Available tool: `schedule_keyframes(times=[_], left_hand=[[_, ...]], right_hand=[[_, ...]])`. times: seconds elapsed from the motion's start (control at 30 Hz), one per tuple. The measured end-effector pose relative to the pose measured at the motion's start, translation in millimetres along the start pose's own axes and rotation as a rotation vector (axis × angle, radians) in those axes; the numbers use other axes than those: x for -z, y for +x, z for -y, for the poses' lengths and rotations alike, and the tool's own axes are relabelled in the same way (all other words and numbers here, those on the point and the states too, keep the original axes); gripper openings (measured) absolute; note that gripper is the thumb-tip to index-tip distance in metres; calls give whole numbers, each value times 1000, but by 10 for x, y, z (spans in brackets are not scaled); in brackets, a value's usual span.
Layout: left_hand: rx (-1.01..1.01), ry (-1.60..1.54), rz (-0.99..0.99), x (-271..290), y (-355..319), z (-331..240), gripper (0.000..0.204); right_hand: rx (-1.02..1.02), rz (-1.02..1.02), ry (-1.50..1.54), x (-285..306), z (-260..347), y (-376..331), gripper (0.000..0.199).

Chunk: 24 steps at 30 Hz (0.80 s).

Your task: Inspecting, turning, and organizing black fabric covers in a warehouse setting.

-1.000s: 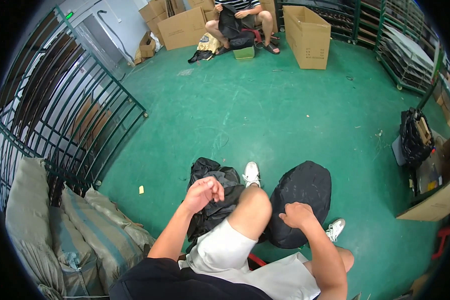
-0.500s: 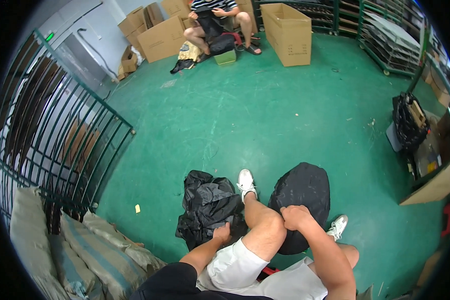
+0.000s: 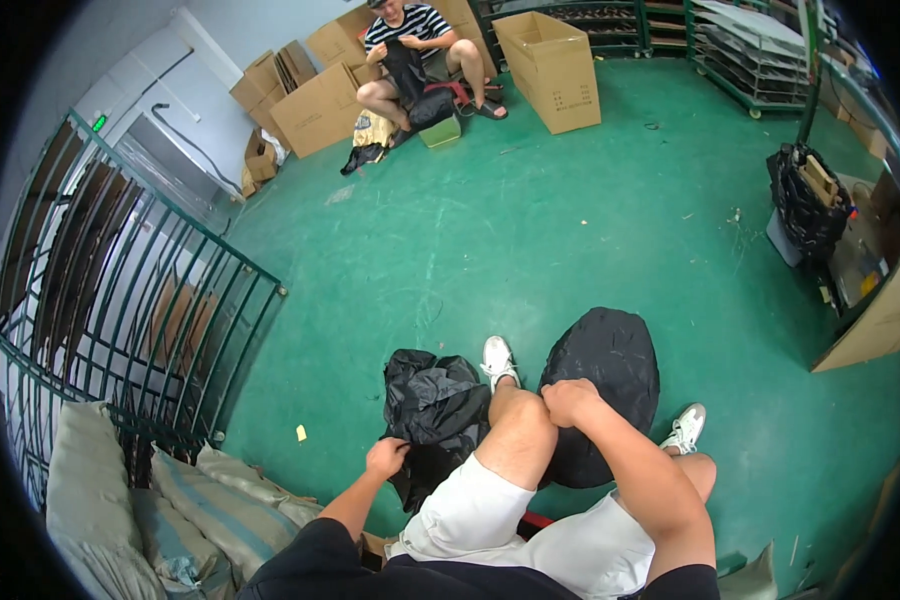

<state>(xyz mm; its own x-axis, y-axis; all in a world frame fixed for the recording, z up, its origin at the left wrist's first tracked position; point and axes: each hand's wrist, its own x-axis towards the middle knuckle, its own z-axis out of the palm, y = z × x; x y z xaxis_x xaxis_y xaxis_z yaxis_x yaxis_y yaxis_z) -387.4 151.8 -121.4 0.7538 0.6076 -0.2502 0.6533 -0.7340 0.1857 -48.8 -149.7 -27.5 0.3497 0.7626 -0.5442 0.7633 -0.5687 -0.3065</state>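
A crumpled, shiny black bag (image 3: 435,395) lies left of my bare left leg. My left hand (image 3: 385,457) pinches its near left edge and holds that edge out to the left. To the right of the same leg is a large, oval, dull black cloth-like bundle (image 3: 610,365) with a smooth, full surface. My right hand (image 3: 570,402) is closed, just beside my knee and over the left side of this bundle. What its fingers grip, if anything, is hidden under the hand.
A green metal rack (image 3: 170,270) stands at left, with stuffed woven sacks (image 3: 205,505) below it. An open carton (image 3: 550,75) and a seated person (image 3: 415,60) handling black material are at the far side. A black-lined bin (image 3: 808,205) stands right.
My left hand has shifted left, and the bag's near edge has spread out with it. My right hand stays closed by the knee. The view has tilted slightly.
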Motion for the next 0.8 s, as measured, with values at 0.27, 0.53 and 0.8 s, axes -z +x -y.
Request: schedule_keyframes(times=[0.27, 0.53, 0.8], left_hand=[[-46, -583, -855, 1483, 170, -613, 32], [-999, -327, -619, 2221, 515, -3135, 14], [-1655, -110, -553, 1231, 608, -4467, 30]], right_hand=[[79, -47, 16, 63, 30, -144, 30], [378, -216, 1147, 165, -26, -51, 36], [955, -309, 2059, -14, -1085, 66, 45]])
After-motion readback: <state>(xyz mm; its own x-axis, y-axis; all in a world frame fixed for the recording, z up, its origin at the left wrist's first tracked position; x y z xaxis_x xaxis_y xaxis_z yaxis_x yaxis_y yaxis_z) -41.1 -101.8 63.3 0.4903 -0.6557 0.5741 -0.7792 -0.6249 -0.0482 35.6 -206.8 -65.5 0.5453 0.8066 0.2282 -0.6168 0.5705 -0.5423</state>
